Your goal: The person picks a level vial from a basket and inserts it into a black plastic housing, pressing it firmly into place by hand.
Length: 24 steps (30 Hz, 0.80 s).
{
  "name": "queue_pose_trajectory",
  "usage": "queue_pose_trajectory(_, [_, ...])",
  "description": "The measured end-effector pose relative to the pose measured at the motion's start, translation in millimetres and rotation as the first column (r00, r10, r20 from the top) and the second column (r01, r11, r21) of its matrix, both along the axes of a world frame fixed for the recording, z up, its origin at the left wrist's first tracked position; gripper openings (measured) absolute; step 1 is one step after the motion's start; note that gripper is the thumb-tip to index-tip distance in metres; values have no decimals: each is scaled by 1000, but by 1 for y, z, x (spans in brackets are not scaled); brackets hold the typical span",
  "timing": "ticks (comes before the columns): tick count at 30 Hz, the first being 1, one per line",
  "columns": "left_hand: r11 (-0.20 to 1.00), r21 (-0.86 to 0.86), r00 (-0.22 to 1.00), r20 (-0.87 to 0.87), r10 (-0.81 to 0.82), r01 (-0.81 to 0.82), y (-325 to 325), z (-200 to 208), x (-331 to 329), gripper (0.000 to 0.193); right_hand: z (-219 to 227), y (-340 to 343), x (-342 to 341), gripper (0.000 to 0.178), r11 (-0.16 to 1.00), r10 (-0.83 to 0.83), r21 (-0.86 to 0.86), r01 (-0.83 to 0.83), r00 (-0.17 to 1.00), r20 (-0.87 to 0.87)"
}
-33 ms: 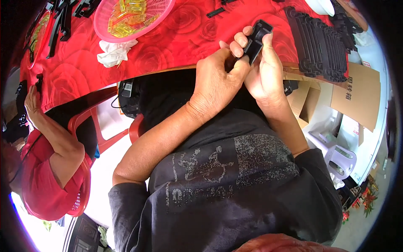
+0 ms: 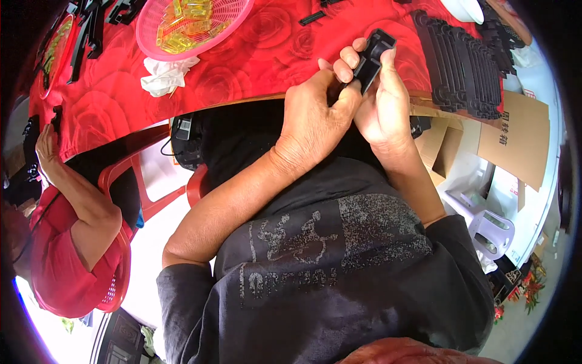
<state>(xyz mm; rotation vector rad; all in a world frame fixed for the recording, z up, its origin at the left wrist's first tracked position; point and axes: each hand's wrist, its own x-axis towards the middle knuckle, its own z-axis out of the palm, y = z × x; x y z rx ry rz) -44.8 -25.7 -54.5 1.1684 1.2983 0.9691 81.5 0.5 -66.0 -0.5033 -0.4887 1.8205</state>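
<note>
Both hands hold one long black plastic part (image 2: 371, 60), tilted above the table's front edge. My left hand (image 2: 312, 115) grips its lower end between thumb and fingers, which partly hide that end. Around the upper part wraps my right hand (image 2: 385, 103), its thumb along one side and its fingertips showing on the other. The part's upper end shows a hollow, recessed face. A pink plastic basket (image 2: 142, 42) of small clear yellow pieces (image 2: 197, 27) stands on the table to the left, and a crumpled white tissue (image 2: 167, 76) lies just in front of it.
A red rose-patterned cloth (image 2: 233, 76) covers the table. Stacked black plastic strips (image 2: 464, 67) lie at the right, near a white bowl (image 2: 465, 9). A co-worker in a red shirt (image 2: 70, 261) sits at the left. Cardboard boxes (image 2: 515, 136) and a pale plastic stool (image 2: 492, 233) stand right.
</note>
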Motion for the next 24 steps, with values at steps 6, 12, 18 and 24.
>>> queue_pose_trajectory(6, [987,145,980,-195,-34,64,-3,8,5,26,0,7,12,52,1000,20,-5,-21,995,-96])
queue_pose_trajectory(12, [978,165,975,-200,-92,126,-8,21,3,27,1,19,33,51,993,6,-111,-31,976,-218])
queue_pose_trajectory(18, [988,151,998,-64,-6,15,-2,22,3,19,-2,32,51,55,951,159,-249,-183,981,-112])
queue_pose_trajectory(24, [580,787,867,-424,260,211,39,29,-33,20,-4,20,36,59,913,348,-246,-325,936,54])
